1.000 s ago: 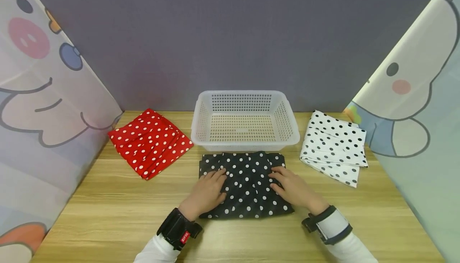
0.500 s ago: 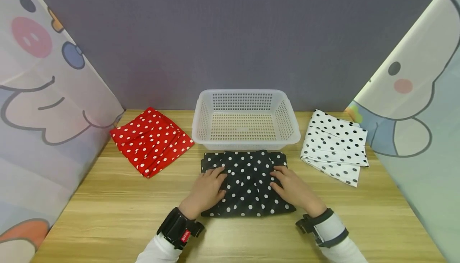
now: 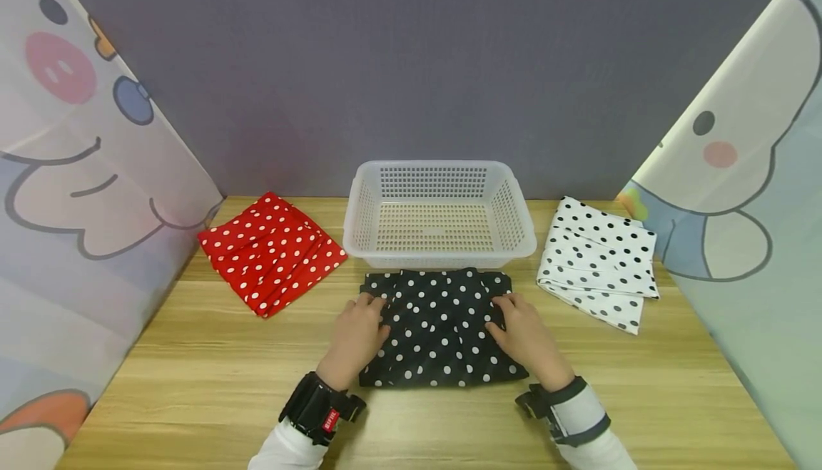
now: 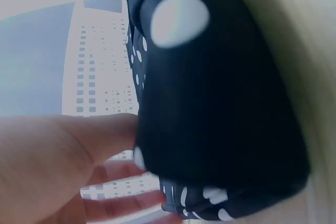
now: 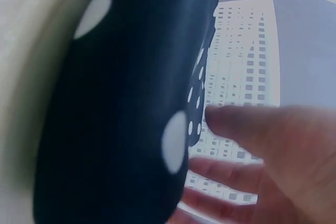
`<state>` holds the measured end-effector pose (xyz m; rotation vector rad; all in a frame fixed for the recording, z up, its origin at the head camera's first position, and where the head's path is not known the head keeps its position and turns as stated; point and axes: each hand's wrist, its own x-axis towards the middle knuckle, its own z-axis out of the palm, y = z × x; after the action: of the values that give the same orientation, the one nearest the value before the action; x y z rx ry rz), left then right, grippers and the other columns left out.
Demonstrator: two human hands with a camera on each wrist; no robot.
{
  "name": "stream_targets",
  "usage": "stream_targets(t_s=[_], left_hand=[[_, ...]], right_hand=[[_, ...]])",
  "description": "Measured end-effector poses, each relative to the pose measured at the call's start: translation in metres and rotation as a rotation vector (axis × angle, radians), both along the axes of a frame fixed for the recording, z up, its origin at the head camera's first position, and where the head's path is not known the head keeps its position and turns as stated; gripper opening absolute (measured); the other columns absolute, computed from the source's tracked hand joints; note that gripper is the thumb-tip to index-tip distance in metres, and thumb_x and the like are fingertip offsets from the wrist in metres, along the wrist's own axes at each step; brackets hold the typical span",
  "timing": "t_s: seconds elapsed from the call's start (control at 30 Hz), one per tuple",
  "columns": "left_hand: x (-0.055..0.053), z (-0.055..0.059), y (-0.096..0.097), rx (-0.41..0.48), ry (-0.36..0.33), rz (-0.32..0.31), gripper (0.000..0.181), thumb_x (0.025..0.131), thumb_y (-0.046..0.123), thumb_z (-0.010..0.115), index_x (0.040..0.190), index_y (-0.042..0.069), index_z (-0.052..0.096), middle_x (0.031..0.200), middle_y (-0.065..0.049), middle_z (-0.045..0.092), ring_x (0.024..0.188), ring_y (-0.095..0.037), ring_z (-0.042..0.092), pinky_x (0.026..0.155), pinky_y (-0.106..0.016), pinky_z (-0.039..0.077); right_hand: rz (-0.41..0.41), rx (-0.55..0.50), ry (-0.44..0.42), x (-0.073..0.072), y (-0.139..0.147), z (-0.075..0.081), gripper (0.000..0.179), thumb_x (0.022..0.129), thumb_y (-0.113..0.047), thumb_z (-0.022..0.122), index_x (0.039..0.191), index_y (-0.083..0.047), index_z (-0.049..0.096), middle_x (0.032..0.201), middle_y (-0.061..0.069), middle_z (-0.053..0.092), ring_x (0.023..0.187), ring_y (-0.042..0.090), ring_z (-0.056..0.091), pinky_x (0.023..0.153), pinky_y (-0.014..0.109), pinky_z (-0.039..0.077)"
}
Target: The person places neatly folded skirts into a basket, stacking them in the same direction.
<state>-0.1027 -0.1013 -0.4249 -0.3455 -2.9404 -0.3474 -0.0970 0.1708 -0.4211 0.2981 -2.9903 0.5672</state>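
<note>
A folded black cloth with white dots (image 3: 443,334) lies flat in the middle of the table. My left hand (image 3: 357,333) rests at its left edge, thumb and fingertips touching the fabric. At the right edge my right hand (image 3: 528,334) touches the cloth in the same way, fingers loosely bent. In the left wrist view the thumb (image 4: 113,136) lies against the upper face of the black cloth (image 4: 220,98), with the other fingers spread near its side. The right wrist view has the thumb (image 5: 236,121) beside the cloth (image 5: 115,108) and the fingers apart below it.
Behind the black cloth stands a white perforated plastic basket (image 3: 439,256). A folded red cloth with white dots (image 3: 270,256) lies at the left. To the right lies a folded white cloth with black dots (image 3: 597,259). A grey panel (image 3: 411,70) closes off the table's back.
Both hands have slid outward from the top of the black cloth to its side edges, the left more than the right. The cloth itself has hardly moved.
</note>
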Motion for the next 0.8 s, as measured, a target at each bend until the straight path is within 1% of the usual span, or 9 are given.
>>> stream_targets(t_s=[0.07, 0.17, 0.3, 0.43, 0.6, 0.7, 0.8], left_hand=[[0.0005, 0.0013, 0.0010, 0.005, -0.034, 0.047, 0.044, 0.069, 0.024, 0.079, 0.106, 0.003, 0.064, 0.098, -0.015, 0.060, 0.075, -0.027, 0.058, 0.055, -0.036, 0.050], [0.0009, 0.0028, 0.0026, 0.038, -0.078, 0.111, 0.046, 0.069, 0.025, 0.079, 0.106, 0.001, 0.063, 0.097, -0.018, 0.058, 0.073, -0.027, 0.057, 0.053, -0.036, 0.049], [0.0010, 0.0042, 0.0043, 0.085, -0.114, 0.173, 0.048, 0.069, 0.023, 0.079, 0.107, -0.002, 0.062, 0.095, -0.020, 0.056, 0.073, -0.028, 0.057, 0.052, -0.037, 0.049], [0.0014, 0.0037, 0.0055, 0.084, -0.117, 0.209, 0.050, 0.068, 0.024, 0.080, 0.103, -0.006, 0.061, 0.088, -0.020, 0.056, 0.070, -0.029, 0.057, 0.051, -0.037, 0.047], [0.0017, 0.0022, 0.0068, 0.090, -0.118, 0.243, 0.044, 0.069, 0.025, 0.078, 0.096, -0.007, 0.062, 0.081, -0.017, 0.054, 0.060, -0.027, 0.056, 0.045, -0.034, 0.043], [0.0014, 0.0016, 0.0075, 0.097, -0.143, 0.265, 0.044, 0.070, 0.024, 0.077, 0.095, -0.008, 0.061, 0.080, -0.017, 0.052, 0.057, -0.026, 0.054, 0.044, -0.033, 0.042], [0.0009, 0.0004, 0.0078, 0.094, -0.167, 0.285, 0.047, 0.069, 0.025, 0.077, 0.097, -0.010, 0.060, 0.082, -0.017, 0.052, 0.059, -0.027, 0.055, 0.045, -0.034, 0.043]], right_hand=[[-0.049, -0.004, -0.004, 0.0002, -0.0011, 0.0009, 0.045, 0.080, -0.018, 0.068, 0.115, 0.007, 0.055, 0.113, 0.028, 0.052, 0.097, 0.042, 0.055, 0.082, 0.051, 0.047], [-0.115, -0.004, -0.014, 0.0008, -0.0020, 0.0014, 0.047, 0.080, -0.017, 0.068, 0.116, 0.010, 0.054, 0.109, 0.030, 0.052, 0.091, 0.043, 0.056, 0.077, 0.051, 0.048], [-0.167, 0.009, -0.029, 0.0019, -0.0018, 0.0017, 0.049, 0.079, -0.018, 0.068, 0.116, 0.011, 0.053, 0.105, 0.031, 0.052, 0.083, 0.044, 0.058, 0.069, 0.051, 0.050], [-0.195, 0.025, -0.053, 0.0032, -0.0012, 0.0019, 0.051, 0.079, -0.019, 0.069, 0.117, 0.012, 0.052, 0.103, 0.032, 0.051, 0.079, 0.045, 0.058, 0.063, 0.051, 0.050], [-0.218, 0.028, -0.085, 0.0037, -0.0009, 0.0017, 0.054, 0.079, -0.021, 0.069, 0.117, 0.014, 0.051, 0.101, 0.032, 0.050, 0.074, 0.043, 0.058, 0.059, 0.049, 0.049], [-0.232, 0.024, -0.112, 0.0035, -0.0012, 0.0019, 0.057, 0.079, -0.022, 0.069, 0.118, 0.014, 0.050, 0.101, 0.032, 0.050, 0.072, 0.040, 0.057, 0.058, 0.047, 0.049], [-0.247, 0.027, -0.141, 0.0035, -0.0019, 0.0028, 0.059, 0.079, -0.024, 0.069, 0.119, 0.015, 0.049, 0.100, 0.030, 0.049, 0.069, 0.038, 0.057, 0.056, 0.046, 0.049]])
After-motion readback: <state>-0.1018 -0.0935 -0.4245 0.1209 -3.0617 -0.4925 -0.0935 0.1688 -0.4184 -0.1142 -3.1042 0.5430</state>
